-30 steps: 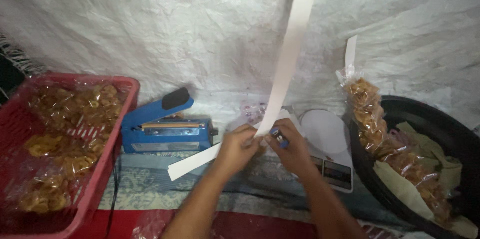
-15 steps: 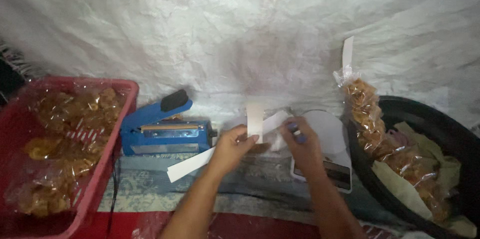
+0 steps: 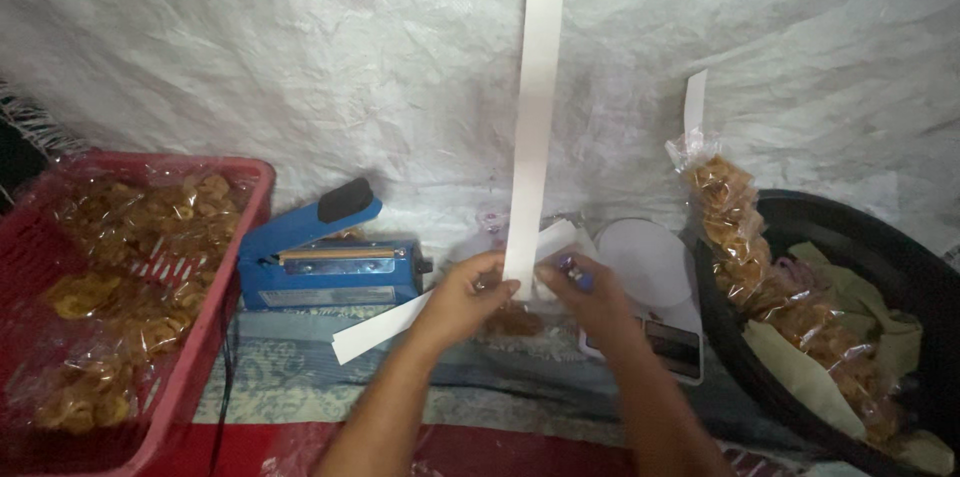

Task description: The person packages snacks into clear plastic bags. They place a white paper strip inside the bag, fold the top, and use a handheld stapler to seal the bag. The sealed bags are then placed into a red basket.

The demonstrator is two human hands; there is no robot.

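Holding a long white strip (image 3: 536, 107) with both hands, I have it pinched low down in front of me. My left hand (image 3: 468, 295) is closed on it, thumb and fingers curled round the paper near its bottom end. My right hand (image 3: 590, 295) is closed too, gripping something small with a purple or blue tip beside the strip; I cannot tell what it is. The two hands are just beside each other, almost touching. The strip runs nearly straight up from my fingers and leaves the top of the view. A second strip (image 3: 385, 325) slants down and to the left from under my left hand.

Between and below my hands sits a small bag (image 3: 515, 320) of fried snacks, mostly hidden by them. Just behind my right hand is a scale (image 3: 650, 277) with a round white pan.

To the left of my hands, near but apart, stands a blue sealer (image 3: 325, 262) with its black-handled arm raised. Further left is a red basket (image 3: 215, 307) filled with clear bags of golden snacks. On the right a black tub (image 3: 840, 222) holds paper sheets, and a string of snack bags (image 3: 745, 237) hangs over its near rim, with a short white tab sticking up from the top bag.

Everything rests on a patterned mat (image 3: 290, 377), and a crinkled white sheet (image 3: 250, 67) covers the backdrop.
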